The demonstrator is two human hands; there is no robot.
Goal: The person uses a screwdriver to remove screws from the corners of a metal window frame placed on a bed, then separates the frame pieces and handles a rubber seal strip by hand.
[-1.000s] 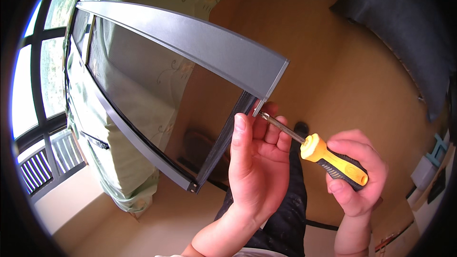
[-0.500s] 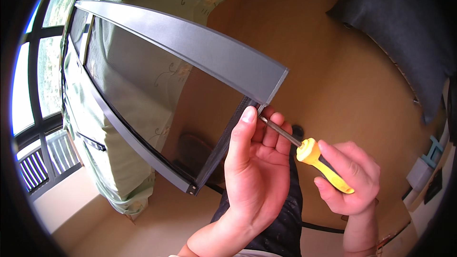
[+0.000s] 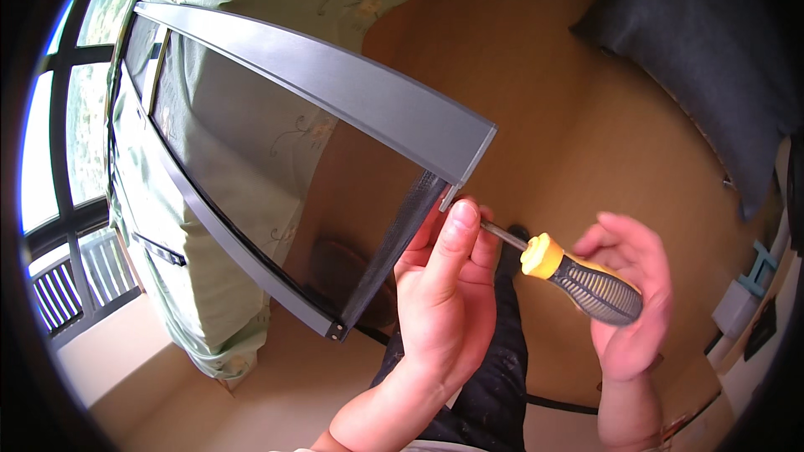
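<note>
A screwdriver (image 3: 548,259) with a yellow and black handle slants between my hands, its ribbed black side facing up. My left hand (image 3: 444,276) is closed, thumb and fingers pinching around the tip end of its shaft, which they hide; whether a screw is there I cannot tell. Around the handle my right hand (image 3: 636,293) curls loosely, fingertips lifted off and the handle's butt by the palm. Just above my left thumb is the open corner of a dark grey metal frame (image 3: 335,75) with dark mesh (image 3: 268,109), where a small metal tab (image 3: 450,198) sticks out.
A pale green flowered cloth (image 3: 226,310) hangs under the frame's far part, beside windows (image 3: 88,125) at the left. Brown floor (image 3: 502,50) lies beyond. A dark grey cushion-like piece (image 3: 695,75) is at upper right, a grey and teal object (image 3: 745,293) at the right edge.
The screwdriver's handle has turned from its yellow side to its black side. My right fingers have loosened. My left hand has shifted, and the tip has come away from the frame corner.
</note>
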